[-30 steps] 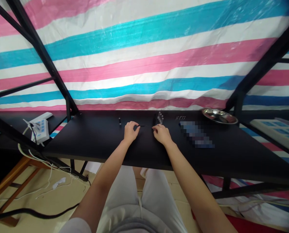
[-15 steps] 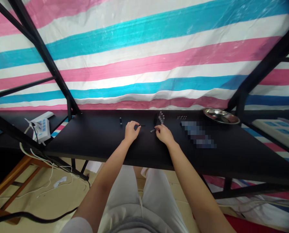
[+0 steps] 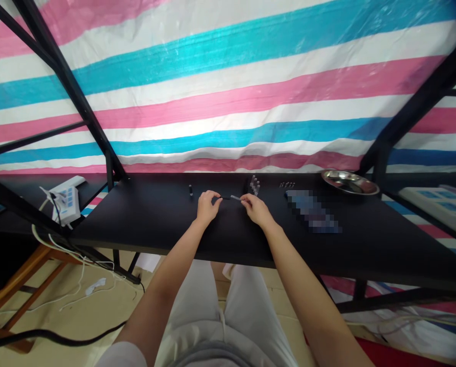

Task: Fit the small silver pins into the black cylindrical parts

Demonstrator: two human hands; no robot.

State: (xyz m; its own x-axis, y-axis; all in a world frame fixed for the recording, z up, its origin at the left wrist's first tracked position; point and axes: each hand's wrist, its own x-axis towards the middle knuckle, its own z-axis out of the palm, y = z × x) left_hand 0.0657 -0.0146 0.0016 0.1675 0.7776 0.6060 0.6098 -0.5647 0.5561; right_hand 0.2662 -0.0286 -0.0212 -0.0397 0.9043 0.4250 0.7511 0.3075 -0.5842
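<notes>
At the far left, a wooden stool [image 3: 17, 285] is seen below a power strip [image 3: 68, 205], into which plugs and leads are fitted. White cables [image 3: 59, 247] are hung down beside a black metal frame [image 3: 73, 94]. The black surface [image 3: 136, 219] is backed along its full width by a striped sheet [image 3: 228, 109] in pink, blue and white.

On the surface, left of both hands, a small dark cylinder [image 3: 191, 190] with a pale band is noted. The left hand [image 3: 208, 206] is found with thumb and fingers closed on a thin dark rod [image 3: 225, 198], which is pointed to the right. A slim grey stick [image 3: 235, 198] is placed in line with it, its right end pinched between thumb and fingers of the right hand [image 3: 254, 208]. The two facing ends are brought close together; whether they are joined cannot be told.

Just behind the right hand, a cluster of pale pegs [image 3: 254, 185] is observed. Further right, a row of small pieces [image 3: 287, 185] is set out behind a pixelated blue item [image 3: 314, 211]. A shiny metal dish [image 3: 350, 182] is positioned near the surface's rear right corner.
</notes>
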